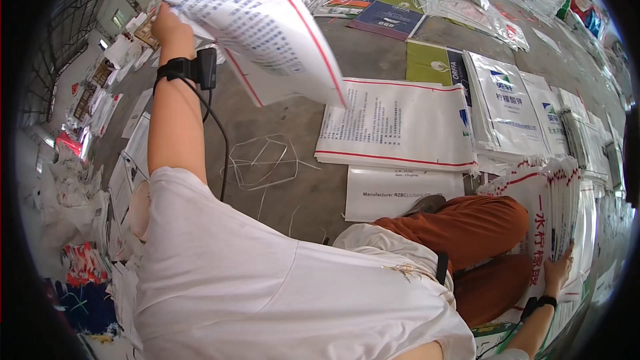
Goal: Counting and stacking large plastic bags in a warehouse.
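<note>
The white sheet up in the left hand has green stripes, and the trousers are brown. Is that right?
Not quite: the head view shows that the white sheet has red stripes, not green. It is up in the left hand, and the trousers are brown, as you say.

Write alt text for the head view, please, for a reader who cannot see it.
A person's left hand holds up a white, red-striped bag, while the right hand touches a stack of white bags beside brown-trousered legs. Similar bags lie in a flat pile ahead, near white strapping on the grey floor.
</note>
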